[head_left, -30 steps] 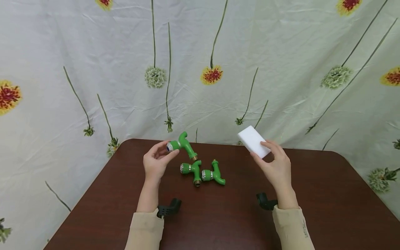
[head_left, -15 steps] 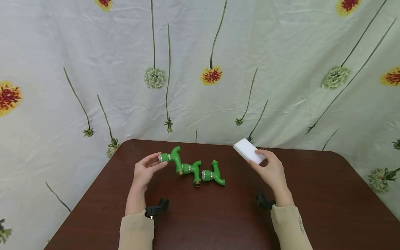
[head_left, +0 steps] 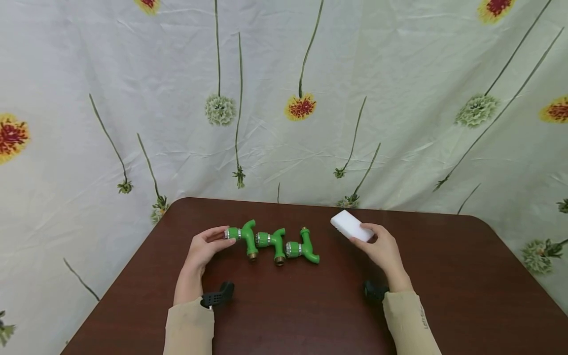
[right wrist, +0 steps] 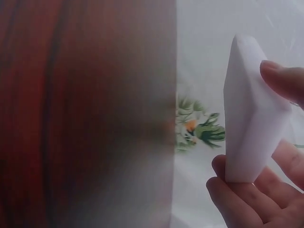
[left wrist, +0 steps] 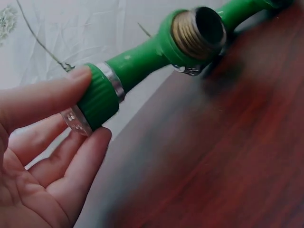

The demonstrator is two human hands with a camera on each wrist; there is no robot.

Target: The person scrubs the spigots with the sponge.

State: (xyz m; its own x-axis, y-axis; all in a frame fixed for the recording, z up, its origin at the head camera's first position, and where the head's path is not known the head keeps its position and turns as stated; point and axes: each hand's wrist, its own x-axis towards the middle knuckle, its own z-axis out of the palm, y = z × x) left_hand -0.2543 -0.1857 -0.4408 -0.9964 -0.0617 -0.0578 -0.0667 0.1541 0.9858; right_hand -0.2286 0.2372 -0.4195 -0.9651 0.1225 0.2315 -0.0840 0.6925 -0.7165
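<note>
Three green taps [head_left: 271, 242] now line up on the table [head_left: 310, 305]; our left hand [head_left: 202, 249] lowered its tap [head_left: 241, 235], still pinching it. Right hand [head_left: 380, 249] dropped too, gripping the white sponge [head_left: 350, 225].

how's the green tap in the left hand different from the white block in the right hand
The green tap is a bent, rounded fitting with a metal ring and a brass threaded end; the white block is a plain rectangular slab. The left hand pinches the tap by its ringed end, beside two more taps; the right hand holds the block, which has none near. Both are held low over the table.
</note>
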